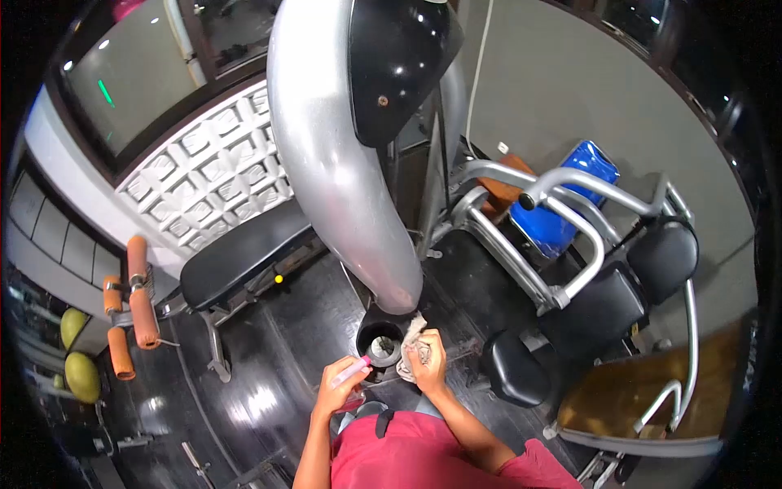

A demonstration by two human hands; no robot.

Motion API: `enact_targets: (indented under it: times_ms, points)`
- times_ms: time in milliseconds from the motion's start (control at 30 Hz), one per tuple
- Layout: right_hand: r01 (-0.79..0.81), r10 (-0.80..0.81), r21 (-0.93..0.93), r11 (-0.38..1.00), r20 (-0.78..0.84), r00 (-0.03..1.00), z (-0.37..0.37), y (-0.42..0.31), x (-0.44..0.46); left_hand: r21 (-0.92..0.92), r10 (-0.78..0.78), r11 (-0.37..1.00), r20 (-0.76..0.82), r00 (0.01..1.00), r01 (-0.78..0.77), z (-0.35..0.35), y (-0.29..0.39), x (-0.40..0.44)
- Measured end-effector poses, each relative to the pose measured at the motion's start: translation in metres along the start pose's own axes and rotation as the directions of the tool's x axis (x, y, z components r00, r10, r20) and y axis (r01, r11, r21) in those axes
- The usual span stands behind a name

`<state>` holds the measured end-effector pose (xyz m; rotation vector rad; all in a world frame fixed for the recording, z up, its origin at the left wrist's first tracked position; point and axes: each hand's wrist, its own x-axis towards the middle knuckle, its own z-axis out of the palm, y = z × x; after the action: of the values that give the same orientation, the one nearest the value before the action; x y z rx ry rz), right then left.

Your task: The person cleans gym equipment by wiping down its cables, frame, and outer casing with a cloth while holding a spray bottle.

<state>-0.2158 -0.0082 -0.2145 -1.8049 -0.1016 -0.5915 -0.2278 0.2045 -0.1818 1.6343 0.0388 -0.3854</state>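
My left hand (pixel 336 386) is closed round a small, pale bottle with a pink tip (pixel 351 372). Its tip points toward a round black holder (pixel 381 345) at the foot of the curved silver machine frame (pixel 342 171). Something pale and dark lies inside the holder; I cannot make out what. On the right side of the holder, my right hand (pixel 428 364) grips a crumpled beige cloth (pixel 413 352), part of which sticks up above the fingers.
A black padded bench (pixel 240 254) with orange foam rollers (pixel 143 318) stands at the left. To the right are a silver-framed machine with black seats (pixel 599 306), a blue plastic item (pixel 562 204) and a black pad (pixel 516 371). The floor (pixel 277 367) is dark.
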Motion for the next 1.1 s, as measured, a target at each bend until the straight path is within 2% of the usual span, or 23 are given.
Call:
enact_targets:
  times_ms: [67,100,167,233,300,367,433,467,500,567,600,667,733,833,900,967,1033,1100]
  points:
    - [-0.142,0.146,-0.089,0.986,0.039,0.989,-0.002,0.009,-0.020,0.063,0.013,0.998,0.093,0.996,-0.019,-0.005,-0.006,0.005]
    - [-0.149,0.152,-0.102,0.984,0.021,0.988,-0.001,0.013,-0.033,0.063,0.012,0.998,0.116,0.993,-0.019,-0.007,-0.012,0.006]
    - [-0.466,0.470,-0.060,0.883,0.100,0.877,0.003,0.023,-0.059,0.045,0.032,0.998,0.165,0.986,-0.040,-0.009,-0.021,0.010]
    - [-0.478,0.481,-0.053,0.877,0.073,0.874,0.006,0.023,-0.071,0.052,0.063,0.996,0.189,0.980,-0.074,-0.014,-0.023,0.013]
    - [-0.401,0.398,-0.071,0.913,-0.059,0.916,0.005,0.020,-0.075,0.022,0.029,0.999,0.227,0.973,-0.035,-0.019,-0.028,0.015]
    - [-0.474,0.476,0.051,0.879,-0.143,0.868,0.000,-0.006,-0.053,-0.003,0.041,0.999,0.256,0.966,-0.042,-0.021,-0.037,0.018]
    - [-0.386,0.388,0.056,0.921,-0.245,0.889,0.005,-0.020,-0.031,-0.027,0.054,0.998,0.287,0.956,-0.048,-0.023,-0.040,0.018]
    - [-0.321,0.304,-0.021,0.947,-0.272,0.913,0.011,-0.029,-0.022,-0.055,0.008,0.998,0.309,0.951,0.009,-0.025,-0.038,0.018]
    - [-0.356,0.333,-0.081,0.931,-0.212,0.919,0.016,-0.032,-0.021,-0.080,-0.035,0.995,0.330,0.943,0.065,-0.026,-0.036,0.019]
    - [-0.331,0.297,-0.062,0.942,-0.309,0.903,0.035,-0.023,-0.032,-0.097,-0.053,0.991,0.336,0.940,0.090,-0.027,-0.037,0.021]
    - [-0.364,0.330,-0.044,0.930,-0.332,0.884,0.042,-0.008,-0.043,-0.108,-0.047,0.990,0.350,0.936,0.090,-0.027,-0.039,0.022]
    - [-0.393,0.366,-0.036,0.919,-0.295,0.883,0.047,0.013,-0.065,-0.127,-0.034,0.988,0.357,0.933,0.084,-0.025,-0.041,0.023]
    - [-0.442,0.426,-0.045,0.896,-0.199,0.883,0.045,0.019,-0.085,-0.131,0.078,0.991,0.317,0.945,-0.038,-0.021,-0.043,0.023]
    - [-0.500,0.493,-0.110,0.859,-0.085,0.866,0.031,0.011,-0.090,-0.151,0.031,0.988,0.310,0.950,0.017,-0.020,-0.045,0.022]
    - [-0.492,0.481,-0.100,0.865,-0.113,0.869,0.027,-0.005,-0.082,-0.175,0.033,0.984,0.297,0.954,0.021,-0.019,-0.048,0.022]
    - [-0.349,0.319,-0.047,0.936,-0.302,0.898,0.031,-0.030,-0.067,-0.195,0.025,0.980,0.289,0.957,0.033,-0.019,-0.054,0.020]
    - [-0.230,0.199,-0.110,0.967,-0.242,0.950,0.037,-0.032,-0.063,-0.211,0.047,0.977,0.268,0.962,0.011,-0.016,-0.056,0.021]
    - [-0.174,0.119,-0.196,0.965,-0.261,0.958,0.050,-0.003,-0.077,-0.204,0.037,0.979,0.254,0.967,0.016,-0.016,-0.053,0.018]
